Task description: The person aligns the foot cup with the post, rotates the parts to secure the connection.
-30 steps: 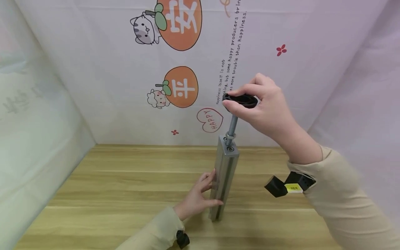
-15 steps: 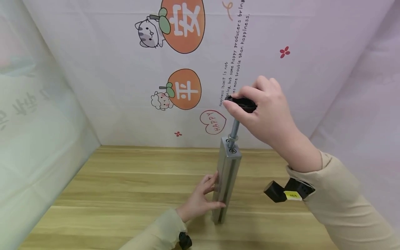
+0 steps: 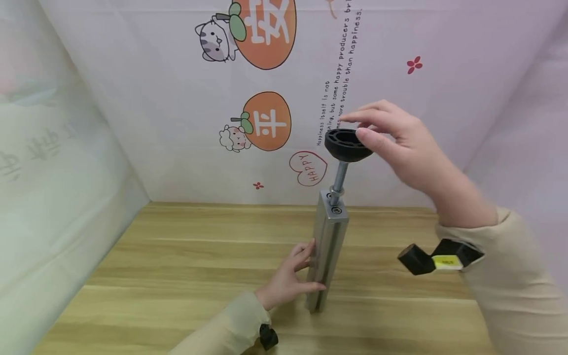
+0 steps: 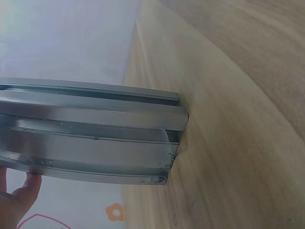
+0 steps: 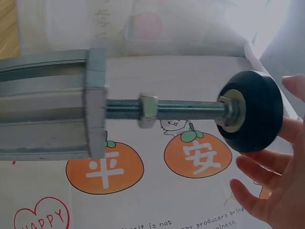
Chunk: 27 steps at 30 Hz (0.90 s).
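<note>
Left of the bar (image 3: 327, 256), the left hand (image 3: 287, 278) grips its lower half. Upright on the table (image 3: 177, 276), the bar looks stiff, weighty, slick; its sides seem the best hold. Above the bar's right, the right hand (image 3: 410, 148) is loosely spread by the foot (image 3: 348, 152), contact unclear.

A wood-grain tabletop (image 3: 191, 261) with a metal bar (image 3: 327, 256) on end.
From here I see yellowish-brown streaks running side to side across it, and a straight back edge. The grooved bar stands upright a little right of the middle, its lower end meeting the wood, a soft shadow beside its foot.
</note>
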Tool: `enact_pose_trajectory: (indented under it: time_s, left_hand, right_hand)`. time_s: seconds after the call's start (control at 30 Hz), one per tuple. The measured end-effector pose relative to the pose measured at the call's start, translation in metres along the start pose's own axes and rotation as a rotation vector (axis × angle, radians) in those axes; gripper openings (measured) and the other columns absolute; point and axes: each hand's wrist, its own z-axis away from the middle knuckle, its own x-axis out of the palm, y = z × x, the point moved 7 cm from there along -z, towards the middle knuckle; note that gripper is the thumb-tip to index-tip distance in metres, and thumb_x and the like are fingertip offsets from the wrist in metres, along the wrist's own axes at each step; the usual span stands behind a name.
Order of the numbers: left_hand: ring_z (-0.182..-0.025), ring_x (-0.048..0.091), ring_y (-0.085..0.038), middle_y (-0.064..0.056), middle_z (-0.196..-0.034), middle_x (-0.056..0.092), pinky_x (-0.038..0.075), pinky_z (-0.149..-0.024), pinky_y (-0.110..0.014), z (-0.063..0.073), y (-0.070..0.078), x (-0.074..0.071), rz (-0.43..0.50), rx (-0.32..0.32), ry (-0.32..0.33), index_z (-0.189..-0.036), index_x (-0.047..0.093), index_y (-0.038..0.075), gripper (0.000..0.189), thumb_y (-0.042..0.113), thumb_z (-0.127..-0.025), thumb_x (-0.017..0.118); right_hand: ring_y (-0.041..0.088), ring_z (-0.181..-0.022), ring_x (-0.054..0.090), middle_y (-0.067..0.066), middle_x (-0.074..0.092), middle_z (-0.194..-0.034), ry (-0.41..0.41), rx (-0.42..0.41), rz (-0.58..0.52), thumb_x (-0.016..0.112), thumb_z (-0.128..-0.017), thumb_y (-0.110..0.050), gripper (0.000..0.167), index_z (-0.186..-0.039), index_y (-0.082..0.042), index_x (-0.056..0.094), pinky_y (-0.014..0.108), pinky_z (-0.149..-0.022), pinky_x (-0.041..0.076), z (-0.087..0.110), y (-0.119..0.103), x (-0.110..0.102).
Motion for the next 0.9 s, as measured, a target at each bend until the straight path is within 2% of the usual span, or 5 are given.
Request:
enact_pose_trajectory:
  time_s: [0.07, 0.2, 0.33, 0.5, 0.9]
  left_hand:
    - [-0.12, 0.045, -0.021, -0.017, -0.129, 0.038, 0.044, -0.101, -0.04, 0.0, -0.001, 0.001, 0.002, 0.005, -0.005, -0.152, 0.006, 0.025, 0.11, 0.0, -0.072, 0.078]
    - [-0.119, 0.046, -0.019, -0.016, -0.129, 0.038, 0.044, -0.101, -0.038, 0.0, -0.001, 0.0, 0.0, 0.007, 0.006, -0.152, 0.007, 0.022, 0.11, -0.002, -0.071, 0.078]
    - [-0.118, 0.046, -0.018, -0.017, -0.129, 0.038, 0.045, -0.1, -0.039, -0.001, -0.001, 0.001, 0.009, 0.0, 0.01, -0.152, 0.008, 0.023, 0.11, -0.003, -0.071, 0.078]
    - [-0.118, 0.045, -0.017, -0.017, -0.128, 0.038, 0.044, -0.101, -0.038, -0.001, 0.0, 0.001, 0.021, -0.029, 0.003, -0.151, 0.007, 0.028, 0.11, -0.002, -0.072, 0.078]
    - [-0.116, 0.045, -0.016, -0.017, -0.126, 0.04, 0.044, -0.1, -0.042, -0.001, 0.001, 0.001, 0.015, -0.025, 0.005, -0.151, 0.006, 0.029, 0.109, 0.001, -0.073, 0.078]
  right_hand:
    - [0.009, -0.103, 0.055, -0.004, 0.054, -0.124, -0.102, 0.027, -0.069, 0.05, -0.096, -0.012, 0.031, -0.124, -0.014, 0.063, 0.014, -0.085, 0.042, -0.003, 0.004, -0.001]
    - [0.009, -0.11, 0.058, -0.003, 0.051, -0.134, -0.286, 0.004, -0.143, 0.05, -0.096, -0.009, 0.033, -0.128, -0.013, 0.06, 0.014, -0.087, 0.044, -0.009, 0.002, -0.001]
    - [0.01, -0.117, 0.053, 0.0, 0.053, -0.134, -0.376, -0.044, -0.148, 0.051, -0.095, -0.006, 0.033, -0.126, -0.011, 0.061, 0.015, -0.088, 0.045, -0.011, -0.007, -0.001]
    - [0.01, -0.125, 0.042, -0.003, 0.056, -0.131, -0.417, -0.069, -0.096, 0.052, -0.095, -0.004, 0.031, -0.121, -0.012, 0.065, 0.014, -0.089, 0.041, -0.012, -0.013, -0.001]
    - [0.005, -0.12, 0.044, -0.007, 0.056, -0.126, -0.382, 0.005, 0.042, 0.053, -0.097, -0.016, 0.027, -0.12, -0.022, 0.067, 0.015, -0.09, 0.038, -0.01, -0.015, 0.004]
